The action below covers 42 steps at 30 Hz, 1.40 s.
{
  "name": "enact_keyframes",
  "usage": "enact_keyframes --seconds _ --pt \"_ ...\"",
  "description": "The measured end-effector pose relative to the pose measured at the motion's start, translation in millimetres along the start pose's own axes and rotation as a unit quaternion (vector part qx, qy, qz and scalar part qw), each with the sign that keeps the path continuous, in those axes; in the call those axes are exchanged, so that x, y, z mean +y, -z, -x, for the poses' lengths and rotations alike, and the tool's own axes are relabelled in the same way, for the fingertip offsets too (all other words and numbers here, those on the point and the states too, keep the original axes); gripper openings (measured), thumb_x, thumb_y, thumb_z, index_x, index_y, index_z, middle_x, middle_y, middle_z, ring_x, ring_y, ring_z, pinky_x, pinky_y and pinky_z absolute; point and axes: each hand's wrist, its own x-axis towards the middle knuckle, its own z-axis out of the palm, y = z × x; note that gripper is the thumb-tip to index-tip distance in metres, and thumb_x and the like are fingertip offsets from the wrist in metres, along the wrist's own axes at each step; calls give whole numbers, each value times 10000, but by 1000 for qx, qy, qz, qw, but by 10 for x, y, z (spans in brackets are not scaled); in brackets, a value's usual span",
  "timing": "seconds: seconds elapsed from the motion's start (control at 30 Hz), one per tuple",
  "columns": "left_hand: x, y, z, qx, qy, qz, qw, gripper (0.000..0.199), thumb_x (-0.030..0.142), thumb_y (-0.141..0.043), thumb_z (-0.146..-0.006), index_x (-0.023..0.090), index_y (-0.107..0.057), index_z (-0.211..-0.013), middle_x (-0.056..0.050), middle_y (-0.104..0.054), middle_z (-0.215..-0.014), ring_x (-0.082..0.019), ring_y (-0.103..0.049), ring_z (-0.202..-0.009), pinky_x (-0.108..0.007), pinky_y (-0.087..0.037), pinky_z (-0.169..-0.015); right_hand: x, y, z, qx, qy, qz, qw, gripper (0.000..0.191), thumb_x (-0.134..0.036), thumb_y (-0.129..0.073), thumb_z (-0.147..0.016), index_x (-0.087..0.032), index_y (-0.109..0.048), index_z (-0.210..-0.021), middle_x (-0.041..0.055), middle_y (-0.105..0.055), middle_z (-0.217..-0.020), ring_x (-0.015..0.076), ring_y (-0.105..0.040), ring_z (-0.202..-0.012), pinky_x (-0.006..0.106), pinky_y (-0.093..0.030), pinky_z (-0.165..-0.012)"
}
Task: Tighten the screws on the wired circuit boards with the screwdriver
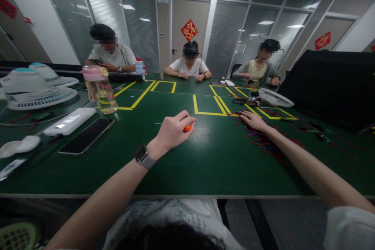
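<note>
In the middle of the green table, my left hand (177, 129) is closed around a screwdriver (187, 128). Its orange handle end shows by the thumb, and a thin metal shaft sticks out to the left of the hand; the rest is hidden by my fingers. To the right, my right hand (254, 120) lies with fingers stretched out over a loose pile of red, blue and black wires (262, 140). The hand touches the wires, and its underside is hidden.
A pink-lidded bottle (101, 91), a phone (87, 136), a white power bank (70, 121) and white fans (41, 90) stand at left. Yellow tape (209, 113) marks the green table (187, 175). A black screen (334, 86) rises at right. Several people sit opposite.
</note>
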Motion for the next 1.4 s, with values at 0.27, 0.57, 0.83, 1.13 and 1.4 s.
enact_keyframes --seconds 0.27,0.57,0.83,1.13,1.4 --pt "-2 -13 2 4 -1 -3 1000 167 185 -517 -884 152 -669 -945 -39 -648 -869 -99 -609 -694 -192 -491 -583 26 9 6 19 11 -26 999 448 -379 -355 -919 -221 -644 -1223 37 -599 -1327 229 -476 -1306 377 -395 -1090" --pt "-6 -4 6 -10 4 3 1000 170 191 -516 -894 143 -666 -959 -40 -642 -882 -101 -599 -695 -202 -503 -588 8 144 5 83 -72 6 994 520 -362 -288 -916 -146 -659 -1210 113 -678 -1195 318 -623 -1103 419 -499 -930" --pt "-1 -1 6 -6 3 2 1000 166 192 -520 -893 143 -667 -955 -40 -641 -873 -101 -598 -691 -204 -505 -591 -34 131 -244 19 -34 49 998 521 -147 -394 -757 -146 -672 -1198 92 -673 -1211 277 -602 -1144 358 -468 -986" --pt "8 -1 4 -2 -3 -3 1000 170 197 -517 -892 150 -668 -954 -36 -644 -871 -104 -604 -696 -202 -495 -587 -39 87 -364 -45 14 96 994 454 -85 -456 -701 -183 -740 -1041 79 -732 -1048 255 -616 -1066 307 -456 -922" --pt "-2 -7 -3 1 -6 -3 1000 174 192 -513 -890 152 -669 -957 -38 -643 -873 -106 -605 -696 -203 -490 -587 -93 121 -461 -52 -1 115 992 408 -83 -464 -710 -130 -761 -985 133 -716 -1060 261 -590 -1032 313 -391 -891"
